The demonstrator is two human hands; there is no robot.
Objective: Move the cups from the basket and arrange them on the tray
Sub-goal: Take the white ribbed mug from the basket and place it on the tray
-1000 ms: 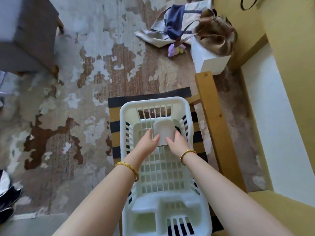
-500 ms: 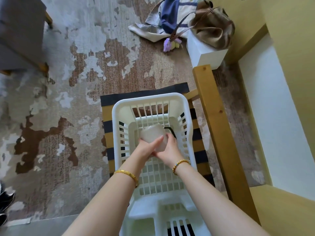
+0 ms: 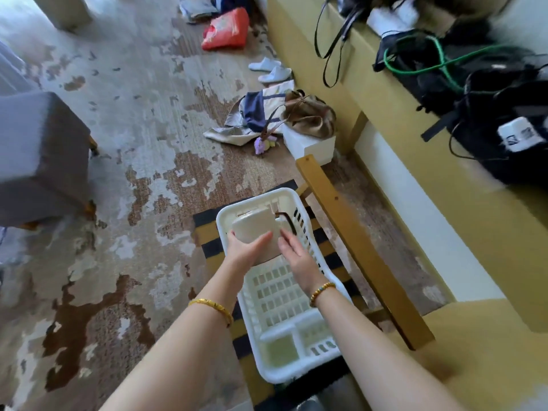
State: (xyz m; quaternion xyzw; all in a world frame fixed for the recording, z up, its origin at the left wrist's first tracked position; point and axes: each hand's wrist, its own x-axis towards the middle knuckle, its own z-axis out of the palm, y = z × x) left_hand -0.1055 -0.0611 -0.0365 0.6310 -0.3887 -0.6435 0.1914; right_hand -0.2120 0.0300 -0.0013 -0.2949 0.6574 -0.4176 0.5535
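Observation:
A cream cup [image 3: 255, 228] is held bottom-up over the far end of the white plastic basket [image 3: 296, 372]. My left hand [image 3: 247, 252] grips it from below and from the left. My right hand [image 3: 296, 258] is just right of the cup with fingers nearly straight; I cannot tell if its fingertips touch the cup. A dark curved piece [image 3: 287, 221] shows at the cup's right side. The rest of the basket's slatted floor looks bare. No tray is in view.
The basket sits on a striped cushion [image 3: 207, 241] of a wooden chair, whose arm [image 3: 355, 250] runs along its right. A yellow bench [image 3: 415, 137] with black bags lies to the right. A grey stool [image 3: 38, 155] stands left; clothes, a white box [image 3: 311, 145] and a brown bag lie ahead.
The cup has come up off the basket floor and tipped over into my left hand. My right hand has loosened beside it. The view has swung up and to the right.

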